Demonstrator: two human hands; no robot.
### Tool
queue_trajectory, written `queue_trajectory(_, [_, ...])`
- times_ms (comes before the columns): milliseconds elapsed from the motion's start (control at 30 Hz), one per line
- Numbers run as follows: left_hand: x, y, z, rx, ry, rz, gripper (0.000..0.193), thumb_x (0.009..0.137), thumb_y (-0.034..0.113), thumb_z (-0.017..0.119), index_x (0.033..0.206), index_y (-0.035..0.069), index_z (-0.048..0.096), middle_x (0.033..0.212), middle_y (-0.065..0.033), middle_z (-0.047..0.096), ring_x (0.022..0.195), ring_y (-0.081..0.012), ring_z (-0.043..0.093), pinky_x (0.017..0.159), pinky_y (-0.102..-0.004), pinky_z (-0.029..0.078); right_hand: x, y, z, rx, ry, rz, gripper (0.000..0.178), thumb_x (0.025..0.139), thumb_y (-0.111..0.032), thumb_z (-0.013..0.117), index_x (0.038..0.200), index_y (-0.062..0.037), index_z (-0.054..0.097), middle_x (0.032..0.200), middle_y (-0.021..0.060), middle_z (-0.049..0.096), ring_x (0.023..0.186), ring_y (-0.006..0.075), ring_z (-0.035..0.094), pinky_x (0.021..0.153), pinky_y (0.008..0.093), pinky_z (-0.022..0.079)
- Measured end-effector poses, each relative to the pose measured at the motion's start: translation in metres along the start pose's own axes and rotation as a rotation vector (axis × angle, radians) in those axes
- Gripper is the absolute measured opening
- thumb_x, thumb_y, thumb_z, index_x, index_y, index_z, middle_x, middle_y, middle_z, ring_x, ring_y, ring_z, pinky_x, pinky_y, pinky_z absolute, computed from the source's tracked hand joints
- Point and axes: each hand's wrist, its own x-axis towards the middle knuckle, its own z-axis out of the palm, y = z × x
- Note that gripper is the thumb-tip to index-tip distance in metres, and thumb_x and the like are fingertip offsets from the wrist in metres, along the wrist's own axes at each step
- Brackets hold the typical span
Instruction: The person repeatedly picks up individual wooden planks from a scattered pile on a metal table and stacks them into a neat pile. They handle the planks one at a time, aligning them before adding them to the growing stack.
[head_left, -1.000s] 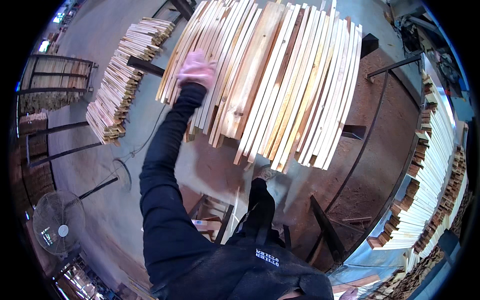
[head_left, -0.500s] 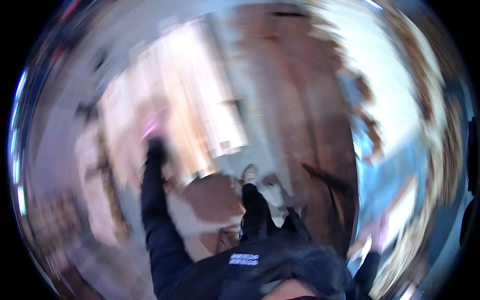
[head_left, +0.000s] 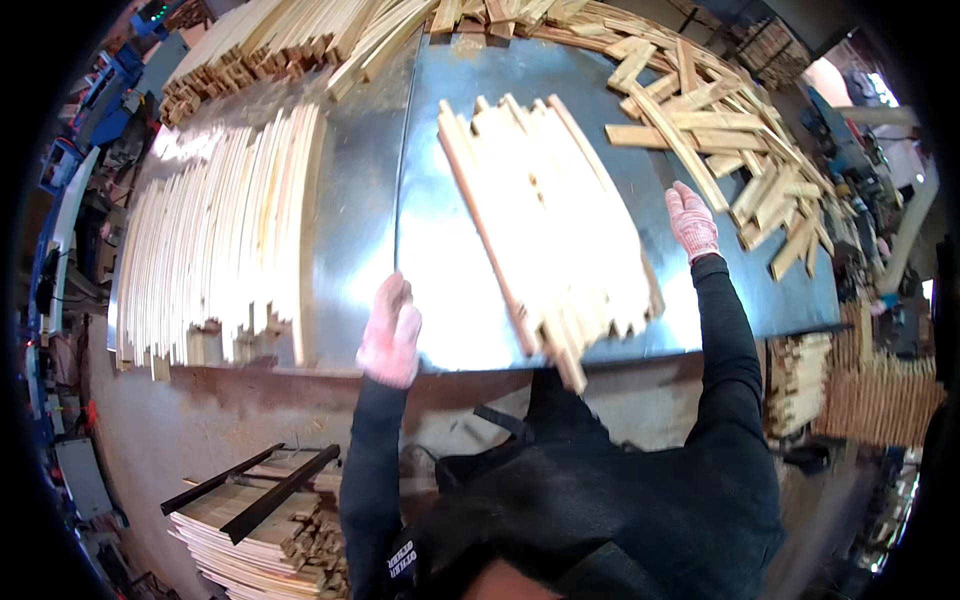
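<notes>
1. The metal table (head_left: 360, 190) is the widest thing here, its shiny top crossed by a dark seam running away from the person.
2. A loose pile of wooden pieces (head_left: 730, 120) sprawls over its far right part, the pieces lying at all angles.
3. The middle bundle of pale strips (head_left: 550, 220) lies on the tabletop in front of the person, between the two hands; its near ends are uneven, and one strip juts past the table's near edge.
4. The left row of strips (head_left: 215, 235) lies side by side, well apart from the bundle, reaching that same edge.
5. A floor stack of boards (head_left: 250, 530) stands at lower left, with black metal bars (head_left: 285, 490) over it.
6. The left hand (head_left: 390, 335), in a pinkish glove, is over the near edge between row and bundle — fingers extended and close together, gripping nothing visible.
7. The right hand (head_left: 691, 222), gloved alike, is beside the bundle's right side — fingers straight and together, holding nothing visible, tips near the loose pile; whether they touch it I cannot tell.
</notes>
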Motion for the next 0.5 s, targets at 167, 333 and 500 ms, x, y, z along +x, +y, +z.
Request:
queue_trajectory(167, [0.224,-0.059,0.086,1.227,-0.032,-0.377,0.090,0.088,0.064,0.047,0.150,0.001,0.027,0.153,-0.0230,0.031,0.143,-0.0374,0.026,0.117,-0.0499,0.018,0.142,-0.023,0.071,-0.158,-0.414,-0.398,0.051,0.103,-0.040,0.033,0.130,-0.0033,0.056,0.130,0.0162,0.059,0.123,0.0325,0.053,0.104,0.0412,0.042])
queue_trajectory(333, [0.259,-0.102,0.128,0.799,-0.085,-0.015,0.036,0.100,0.023,0.050,0.130,0.005,0.052,0.128,-0.0131,0.053,0.116,-0.0320,0.055,0.101,-0.0353,0.043,0.139,-0.055,0.157,0.186,-0.685,-0.203,0.110,0.080,-0.077,0.046,0.147,0.0089,0.029,0.155,0.0280,0.026,0.147,0.0383,0.018,0.119,0.0452,0.007])
queue_trajectory(500, [0.254,-0.125,0.109,-0.348,0.145,-0.260,0.045,0.095,0.027,0.059,0.132,0.003,0.050,0.119,-0.0095,0.059,0.115,-0.0250,0.056,0.102,-0.0396,0.047,0.139,-0.051,0.172,1.250,-0.916,0.040,0.101,0.083,-0.049,0.071,0.153,0.0017,0.018,0.155,0.0237,0.028,0.144,0.0331,0.027,0.118,0.0344,0.019])
